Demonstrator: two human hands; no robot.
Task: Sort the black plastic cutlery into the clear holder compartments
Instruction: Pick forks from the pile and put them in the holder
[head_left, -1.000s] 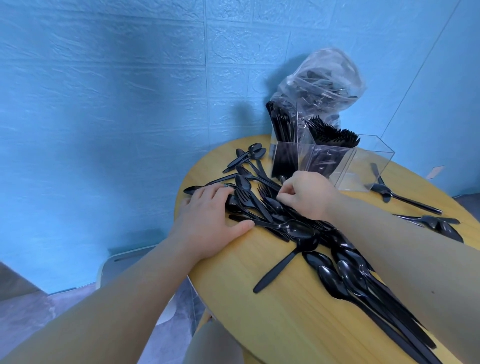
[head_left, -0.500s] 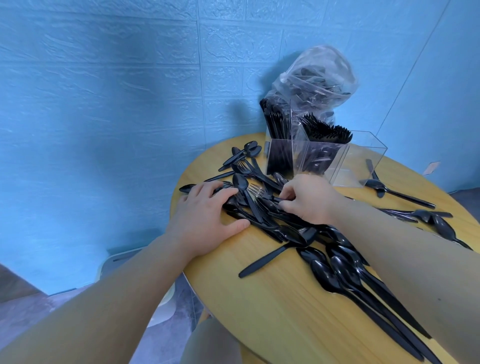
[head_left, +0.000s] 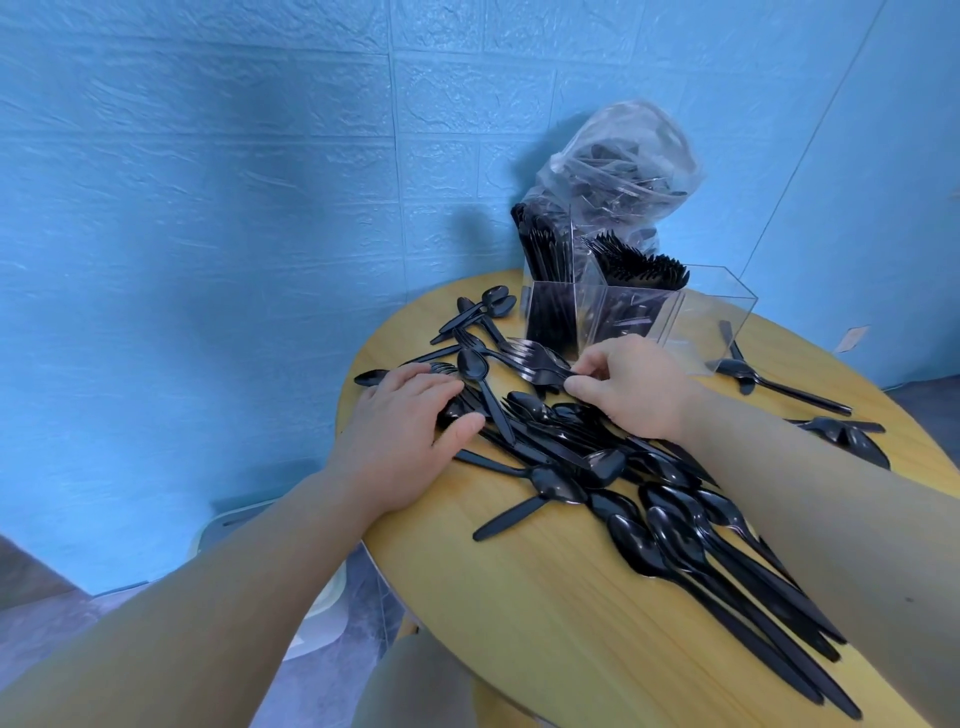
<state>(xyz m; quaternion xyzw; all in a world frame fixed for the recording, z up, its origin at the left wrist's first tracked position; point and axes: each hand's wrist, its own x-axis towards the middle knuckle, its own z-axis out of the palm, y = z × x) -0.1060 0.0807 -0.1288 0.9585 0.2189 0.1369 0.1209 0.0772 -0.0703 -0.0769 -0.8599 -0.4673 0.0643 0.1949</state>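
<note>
A pile of black cutlery (head_left: 561, 447) is spread on the round yellow surface (head_left: 545, 613). The left hand (head_left: 410, 431) is laid flat on the pile with straight fingers. A fork (head_left: 535, 361) is pinched by the right hand (head_left: 634, 384), close in front of the clear holder (head_left: 727, 317), where forks are already kept.

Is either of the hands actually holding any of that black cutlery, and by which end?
The right hand pinches a fork near its head, where the handle meets the tines. The left hand only rests flat on the pile, holding nothing.
</note>
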